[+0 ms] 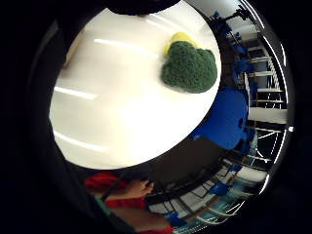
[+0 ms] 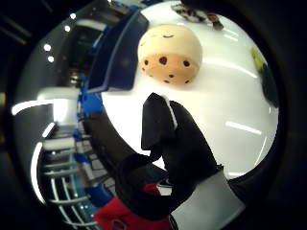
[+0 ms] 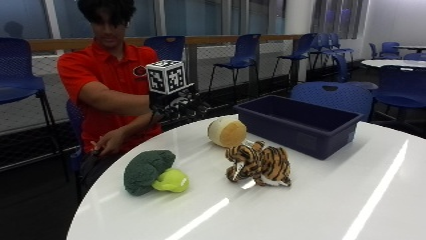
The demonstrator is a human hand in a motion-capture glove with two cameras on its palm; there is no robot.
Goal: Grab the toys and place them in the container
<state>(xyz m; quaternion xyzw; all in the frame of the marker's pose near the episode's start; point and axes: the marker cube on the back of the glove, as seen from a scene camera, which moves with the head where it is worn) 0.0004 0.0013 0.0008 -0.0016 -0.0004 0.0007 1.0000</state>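
My gloved right hand [image 3: 176,104] hovers above the far edge of the white round table [image 3: 319,200], holding nothing, fingers loosely curled. Just right of it and lower sits a round muffin toy [image 3: 226,132], cream with brown dots in the thumb side palm view [image 2: 169,53]. A green broccoli plush [image 3: 148,171] with a yellow-green stem lies near the table's left edge, also seen in the little finger side palm view [image 1: 190,68]. A striped tiger plush [image 3: 259,164] lies mid-table. The dark blue container [image 3: 299,125] stands behind the tiger, beside the muffin. A gloved finger [image 2: 168,139] shows bent, near the muffin.
The person's bare left hand [image 3: 106,145] rests low by the table's left edge. Blue chairs [image 3: 333,95] stand behind the container and along the windows. Bare tabletop stretches in front of the toys and to the right.
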